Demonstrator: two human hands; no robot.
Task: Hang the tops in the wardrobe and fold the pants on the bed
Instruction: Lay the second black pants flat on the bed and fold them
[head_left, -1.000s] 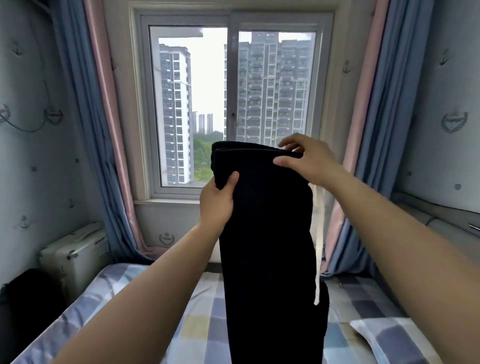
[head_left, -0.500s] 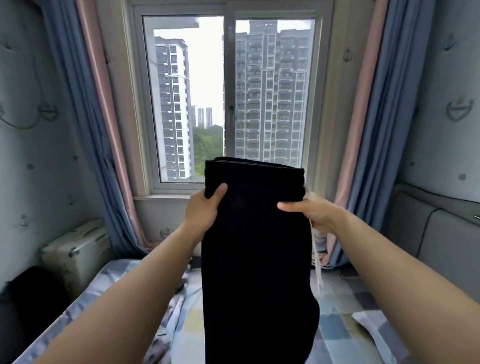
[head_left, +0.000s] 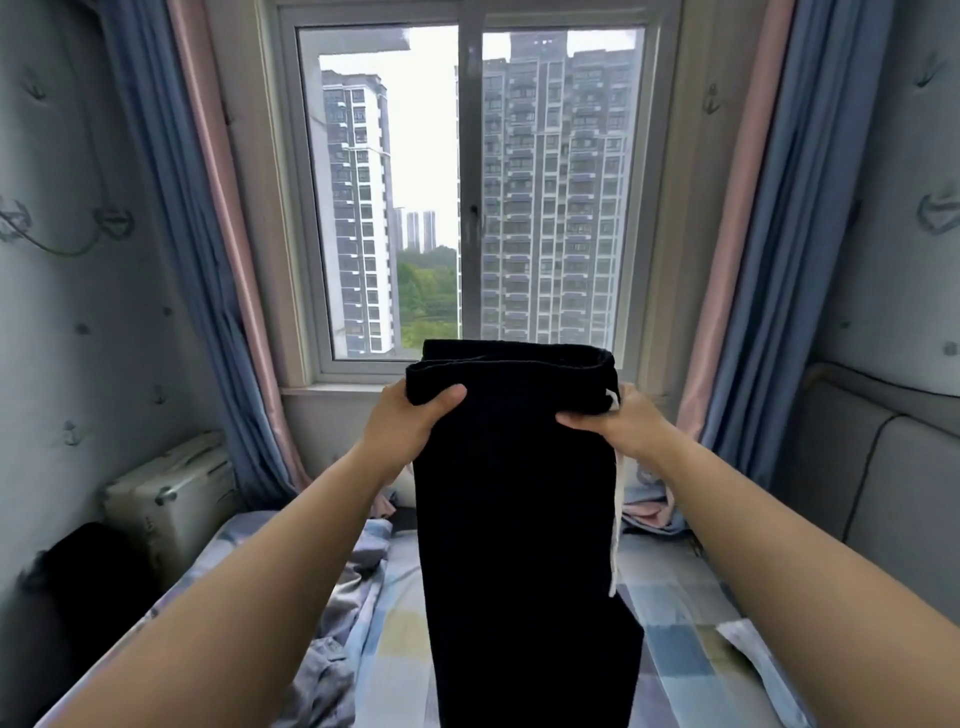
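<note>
Two bare forearms reach forward from the bottom corners of the view, over the bed (head_left: 670, 618) with its pale checked cover of blue, yellow and grey. A rumpled fold of the bedding (head_left: 343, 582) lies under the left arm, and a pillow corner (head_left: 748, 649) shows under the right arm. Between the arms hang the dark pants (head_left: 519, 519), held up by the waistband in front of the person and falling straight down past the bottom edge, above the bed. The left hand (head_left: 400, 431) is closed on the waistband's left end, thumb across the front of the cloth. The right hand (head_left: 623, 426) is closed on the right end, thumb pressed on the front. A white drawstring (head_left: 616, 519) dangles down the right side of the pants. Further off, a cream suitcase (head_left: 166, 499) stands against the left wall, with a dark bag (head_left: 78, 571) just beside it. Pink and blue cloth (head_left: 649, 509) is heaped at the far end of the bed. Beyond, blue and pink curtains (head_left: 218, 260) frame the window (head_left: 470, 208), which looks out on tall apartment blocks
</note>
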